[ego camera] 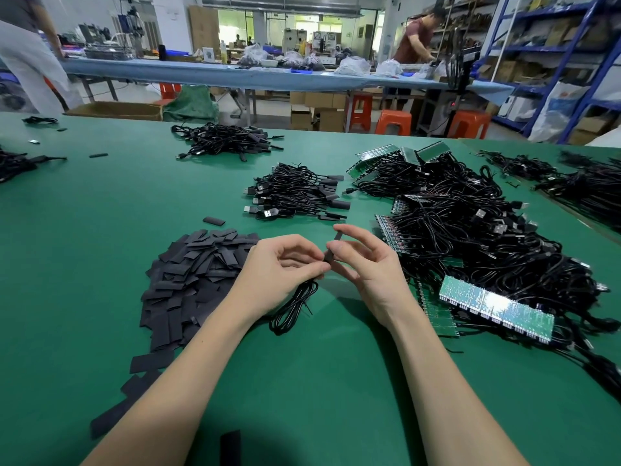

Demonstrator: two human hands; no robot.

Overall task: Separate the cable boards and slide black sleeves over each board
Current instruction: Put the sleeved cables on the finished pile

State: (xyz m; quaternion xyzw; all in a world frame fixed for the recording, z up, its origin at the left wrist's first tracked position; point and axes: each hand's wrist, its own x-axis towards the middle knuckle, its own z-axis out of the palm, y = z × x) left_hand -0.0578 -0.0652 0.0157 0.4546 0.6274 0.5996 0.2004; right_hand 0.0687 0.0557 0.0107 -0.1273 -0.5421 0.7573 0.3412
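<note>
Workshop bench, green mat [100,264]; shelving and stools lay beyond. Left hand [279,267] and right hand [366,260] met above the mat, fingers of both curled and pinching one black sleeve [332,248], its cable [292,309] coiled below. Loose sleeve pile [195,274] sat left; cable boards [497,307] heaped right.

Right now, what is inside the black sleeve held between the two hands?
The black sleeve is pinched by both hands, left and right. A coiled cable hangs below. Its inside is hidden.
</note>
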